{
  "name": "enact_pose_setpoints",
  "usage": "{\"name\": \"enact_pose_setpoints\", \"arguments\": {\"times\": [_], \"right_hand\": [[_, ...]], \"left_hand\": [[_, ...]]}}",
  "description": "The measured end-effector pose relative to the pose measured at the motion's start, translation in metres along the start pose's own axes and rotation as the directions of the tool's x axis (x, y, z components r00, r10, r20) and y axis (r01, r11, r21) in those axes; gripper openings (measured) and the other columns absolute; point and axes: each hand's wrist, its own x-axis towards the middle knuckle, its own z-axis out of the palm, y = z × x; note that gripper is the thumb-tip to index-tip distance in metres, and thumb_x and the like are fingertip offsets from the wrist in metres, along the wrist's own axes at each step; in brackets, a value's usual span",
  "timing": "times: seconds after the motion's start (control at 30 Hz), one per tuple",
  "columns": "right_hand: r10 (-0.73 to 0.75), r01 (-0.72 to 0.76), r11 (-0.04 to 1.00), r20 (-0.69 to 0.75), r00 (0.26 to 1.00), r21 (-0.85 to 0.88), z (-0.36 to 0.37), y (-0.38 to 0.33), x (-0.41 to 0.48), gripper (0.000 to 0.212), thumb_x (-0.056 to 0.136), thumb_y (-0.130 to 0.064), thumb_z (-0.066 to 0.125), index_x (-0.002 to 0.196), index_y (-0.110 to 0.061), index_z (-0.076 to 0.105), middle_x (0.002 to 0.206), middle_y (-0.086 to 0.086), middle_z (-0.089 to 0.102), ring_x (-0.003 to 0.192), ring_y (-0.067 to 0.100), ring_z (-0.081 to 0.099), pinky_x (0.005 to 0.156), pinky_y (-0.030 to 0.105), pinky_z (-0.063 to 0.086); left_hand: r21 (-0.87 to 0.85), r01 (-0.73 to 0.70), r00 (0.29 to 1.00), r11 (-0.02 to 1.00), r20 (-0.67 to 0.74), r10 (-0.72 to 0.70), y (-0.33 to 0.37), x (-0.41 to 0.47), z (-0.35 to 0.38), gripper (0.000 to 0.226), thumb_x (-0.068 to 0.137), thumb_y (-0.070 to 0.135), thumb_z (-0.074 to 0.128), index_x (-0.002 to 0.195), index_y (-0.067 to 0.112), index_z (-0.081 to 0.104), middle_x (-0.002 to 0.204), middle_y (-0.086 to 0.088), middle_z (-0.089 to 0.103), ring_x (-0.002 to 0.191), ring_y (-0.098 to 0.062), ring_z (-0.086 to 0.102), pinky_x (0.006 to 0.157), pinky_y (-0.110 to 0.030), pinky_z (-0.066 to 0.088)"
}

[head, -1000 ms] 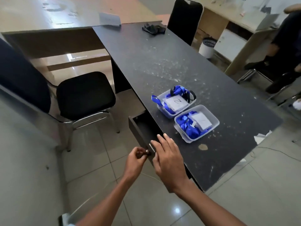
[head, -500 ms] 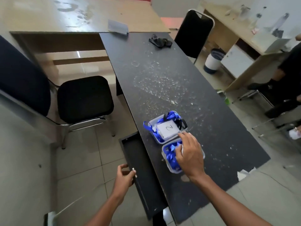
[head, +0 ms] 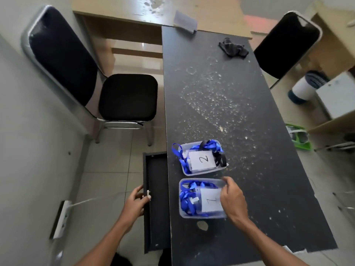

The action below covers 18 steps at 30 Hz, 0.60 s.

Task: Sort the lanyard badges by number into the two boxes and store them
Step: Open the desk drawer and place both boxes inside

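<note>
While the left hand (head: 137, 200) curls round the drawer (head: 157, 217) front, seemingly holding it open, the right hand (head: 233, 200) grips the rim of box 1 (head: 199, 215), probably to stow it; box 2 (head: 192, 172) sits just beyond.

a black table (head: 240, 112) is standing on a pale tiled floor (head: 107, 169), its top showing white flecks. a black chair (head: 126, 96) is sitting left of it by a grey wall (head: 28, 150); another (head: 286, 45) is standing at its far right. a wooden desk (head: 123, 8) is meeting the far end, where a dark cloth (head: 233, 48) is lying. a white bin (head: 305, 87) is standing on the right.
</note>
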Motion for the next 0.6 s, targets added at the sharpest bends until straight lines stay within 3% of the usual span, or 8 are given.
{"name": "enact_pose_setpoints", "arguments": {"times": [0.1,0.2,0.37,0.5,0.6], "right_hand": [[-0.069,0.069,0.998,0.036,0.997,0.006,0.006,-0.002,-0.01,0.027,0.098,-0.013,0.044,0.12,-0.021,0.058,0.113,-0.004,0.068,0.091,0.012,0.061,0.075,0.03,0.052],[-0.106,0.102,0.993,0.053,0.993,0.063,0.014,-0.01,-0.018,0.026,0.098,-0.015,0.045,0.118,-0.023,0.06,0.111,-0.007,0.067,0.092,0.01,0.061,0.078,0.03,0.052],[-0.168,0.159,0.983,0.095,0.981,0.093,0.03,-0.028,-0.029,0.029,0.098,-0.013,0.044,0.12,-0.021,0.06,0.115,-0.007,0.067,0.096,0.009,0.06,0.081,0.026,0.047],[-0.195,0.195,0.981,0.125,0.973,0.013,0.029,-0.029,-0.03,0.034,0.099,-0.014,0.042,0.13,-0.02,0.052,0.126,-0.005,0.061,0.1,0.01,0.058,0.079,0.028,0.048],[-0.406,0.414,0.886,0.085,0.91,-0.209,0.026,-0.03,-0.035,0.041,0.097,-0.018,0.045,0.138,-0.015,0.047,0.13,0.001,0.056,0.111,0.015,0.054,0.088,0.035,0.053]], "left_hand": [[0.066,-0.018,0.999,0.998,-0.032,0.02,-0.007,-0.006,0.003,0.057,0.094,0.011,0.064,0.14,0.037,0.042,0.129,0.002,0.057,0.106,-0.016,0.065,0.09,-0.042,0.057],[0.12,-0.05,0.996,0.991,-0.062,0.058,-0.011,-0.014,0.008,0.062,0.094,0.009,0.062,0.146,0.033,0.039,0.136,0.006,0.051,0.118,-0.014,0.057,0.101,-0.034,0.049],[0.125,-0.027,0.998,0.992,-0.055,0.035,-0.02,-0.025,0.009,0.069,0.096,0.008,0.06,0.153,0.03,0.028,0.139,0.006,0.045,0.116,-0.014,0.061,0.077,-0.014,0.052],[0.081,0.033,0.998,0.996,-0.047,-0.029,-0.03,-0.032,0.007,0.066,0.097,0.011,0.059,0.152,0.032,0.03,0.141,-0.005,0.052,0.118,-0.016,0.058,0.087,-0.026,0.056],[0.002,0.056,0.997,0.998,-0.05,-0.056,-0.033,-0.034,0.005,0.058,0.099,0.019,0.056,0.15,0.036,0.033,0.136,-0.003,0.057,0.116,-0.015,0.061,0.088,-0.032,0.057]]}}
